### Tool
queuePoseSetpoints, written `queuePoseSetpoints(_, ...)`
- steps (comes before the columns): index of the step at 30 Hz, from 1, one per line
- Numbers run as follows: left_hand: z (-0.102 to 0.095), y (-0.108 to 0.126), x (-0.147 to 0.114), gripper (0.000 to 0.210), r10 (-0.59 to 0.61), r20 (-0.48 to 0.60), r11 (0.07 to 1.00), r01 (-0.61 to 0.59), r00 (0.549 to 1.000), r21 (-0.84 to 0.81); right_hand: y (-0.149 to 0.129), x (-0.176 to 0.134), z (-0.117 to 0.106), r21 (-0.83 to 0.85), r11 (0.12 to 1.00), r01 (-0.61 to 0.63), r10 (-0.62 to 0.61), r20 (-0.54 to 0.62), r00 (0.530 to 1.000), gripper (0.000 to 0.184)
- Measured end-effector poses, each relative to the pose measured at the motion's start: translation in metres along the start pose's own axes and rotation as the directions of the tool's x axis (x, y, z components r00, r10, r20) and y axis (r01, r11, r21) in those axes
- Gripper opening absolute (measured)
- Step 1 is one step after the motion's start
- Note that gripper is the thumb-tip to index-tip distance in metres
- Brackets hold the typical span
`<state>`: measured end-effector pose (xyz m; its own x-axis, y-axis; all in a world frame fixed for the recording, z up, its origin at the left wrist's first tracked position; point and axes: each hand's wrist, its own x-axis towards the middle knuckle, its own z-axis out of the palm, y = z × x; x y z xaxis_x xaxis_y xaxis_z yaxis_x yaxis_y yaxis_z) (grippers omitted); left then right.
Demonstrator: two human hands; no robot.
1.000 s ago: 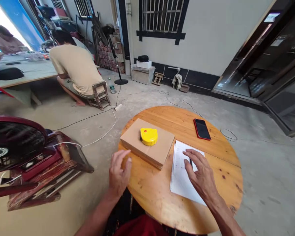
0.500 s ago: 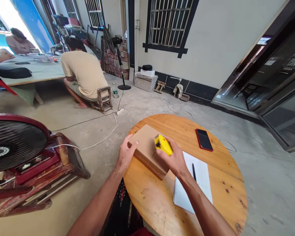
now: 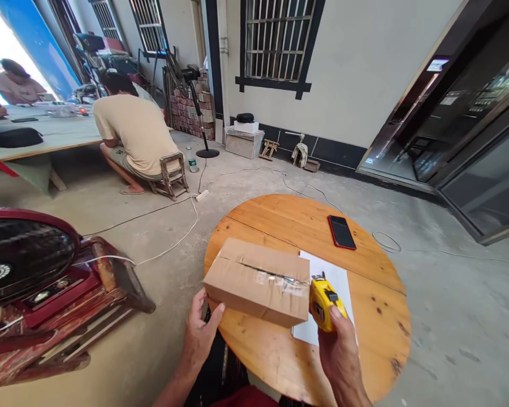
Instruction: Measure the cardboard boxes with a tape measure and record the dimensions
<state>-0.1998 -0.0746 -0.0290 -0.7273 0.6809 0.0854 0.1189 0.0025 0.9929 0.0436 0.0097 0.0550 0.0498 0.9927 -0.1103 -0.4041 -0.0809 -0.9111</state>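
A brown cardboard box point(image 3: 254, 271) rests on the round wooden table point(image 3: 263, 362), its slit and clear-taped side facing up. My left hand point(image 3: 200, 328) grips the box's near left corner, thumb at the front and fingers round the left end. In my right hand point(image 3: 339, 350) is a yellow tape measure point(image 3: 324, 302), held just beside the box's right end. No drawn-out blade can be made out. White paper point(image 3: 343, 282) lies partly under the box and behind the tape measure.
A phone point(image 3: 341, 232) in a red case lies toward the table's far right. On the left, a red fan point(image 3: 34, 271) sits on a wooden chair. Beyond, a person point(image 3: 131, 130) sits low by a large table point(image 3: 63, 133). Cables point(image 3: 186, 229) cross the floor.
The box has been turned so its taped side faces up and its long side faces me. My right hand has brought the tape measure down to the box's right end.
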Motion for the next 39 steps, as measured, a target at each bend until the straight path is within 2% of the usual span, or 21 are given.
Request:
queuePoseSetpoints(4, 0.012, 0.001, 0.002, 0.054, 0.006, -0.014, 1.0, -0.006, 1.0, 0.031, 0.005, 0.013, 0.001, 0.035, 0.999, 0.017, -0.018, 0.026, 1.0, 0.04)
queuePoseSetpoints(7, 0.023, 0.003, 0.006, 0.056, -0.012, -0.01, 0.999, 0.012, 1.0, 0.033, 0.001, 0.017, -0.002, 0.119, 0.993, -0.023, 0.022, 0.012, 1.0, 0.036)
queuePoseSetpoints(10, 0.027, 0.002, 0.008, 0.06, -0.03, 0.003, 0.999, 0.03, 1.0, 0.038, -0.002, 0.007, -0.014, 0.187, 0.975, -0.121, 0.12, 0.02, 0.993, 0.035)
queuePoseSetpoints(13, 0.025, 0.002, 0.01, 0.069, 0.005, 0.026, 1.0, -0.005, 1.0, 0.023, -0.003, -0.008, -0.028, 0.207, 0.955, -0.21, 0.207, 0.036, 0.978, 0.037)
queuePoseSetpoints(16, 0.022, 0.007, 0.016, 0.072, 0.037, 0.05, 0.999, -0.038, 0.998, 0.026, -0.004, -0.017, -0.037, 0.202, 0.949, -0.241, 0.241, 0.023, 0.97, 0.038)
queuePoseSetpoints(19, 0.013, 0.019, 0.014, 0.062, 0.082, -0.023, 0.989, -0.079, 0.996, 0.122, -0.009, -0.017, -0.042, 0.178, 0.961, -0.21, 0.206, 0.041, 0.978, 0.04)
queuePoseSetpoints(22, 0.002, 0.037, -0.005, 0.04, 0.208, -0.115, 0.948, -0.172, 0.971, 0.267, -0.016, -0.019, -0.048, 0.169, 0.968, -0.186, 0.167, 0.125, 0.978, 0.045)
queuePoseSetpoints(24, -0.002, 0.052, -0.027, 0.028, 0.234, -0.03, 0.938, -0.217, 0.972, 0.268, -0.021, -0.025, -0.052, 0.142, 0.969, -0.202, 0.17, 0.209, 0.963, 0.05)
queuePoseSetpoints(25, -0.001, 0.061, -0.038, 0.024, 0.201, 0.07, 0.95, -0.212, 0.977, 0.23, -0.023, -0.028, -0.053, 0.105, 0.971, -0.217, 0.183, 0.267, 0.946, 0.053)
queuePoseSetpoints(26, 0.002, 0.069, -0.049, 0.023, 0.127, 0.213, 0.969, -0.167, 0.969, 0.182, -0.026, -0.032, -0.054, 0.046, 0.971, -0.234, 0.206, 0.333, 0.92, 0.057)
queuePoseSetpoints(27, 0.006, 0.077, -0.058, 0.026, 0.014, 0.397, 0.989, -0.072, 0.918, 0.131, -0.028, -0.036, -0.054, -0.033, 0.968, -0.251, 0.243, 0.397, 0.885, 0.059)
queuePoseSetpoints(28, 0.012, 0.084, -0.066, 0.03, -0.123, 0.565, 0.991, 0.075, 0.816, 0.107, -0.031, -0.039, -0.053, -0.126, 0.957, -0.261, 0.289, 0.458, 0.841, 0.061)
queuePoseSetpoints(30, 0.026, 0.092, -0.077, 0.04, -0.272, 0.723, 0.947, 0.309, 0.634, 0.085, -0.036, -0.046, -0.051, -0.307, 0.918, -0.25, 0.386, 0.548, 0.742, 0.061)
queuePoseSetpoints(31, 0.031, 0.094, -0.08, 0.042, -0.307, 0.767, 0.92, 0.382, 0.564, 0.087, -0.038, -0.049, -0.05, -0.377, 0.895, -0.237, 0.427, 0.574, 0.699, 0.06)
queuePoseSetpoints(33, 0.039, 0.092, -0.083, 0.041, -0.339, 0.802, 0.887, 0.45, 0.491, 0.099, -0.042, -0.054, -0.048, -0.473, 0.856, -0.209, 0.483, 0.585, 0.652, 0.059)
queuePoseSetpoints(35, 0.041, 0.086, -0.085, 0.037, -0.38, 0.817, 0.862, 0.486, 0.434, 0.142, -0.045, -0.057, -0.049, -0.546, 0.816, -0.19, 0.519, 0.547, 0.656, 0.061)
queuePoseSetpoints(37, 0.038, 0.08, -0.086, 0.032, -0.426, 0.832, 0.824, 0.533, 0.356, 0.193, -0.049, -0.059, -0.052, -0.612, 0.773, -0.167, 0.546, 0.509, 0.665, 0.061)
queuePoseSetpoints(39, 0.034, 0.077, -0.086, 0.028, -0.445, 0.842, 0.777, 0.599, 0.304, 0.194, -0.056, -0.06, -0.056, -0.653, 0.745, -0.134, 0.568, 0.518, 0.639, 0.057)
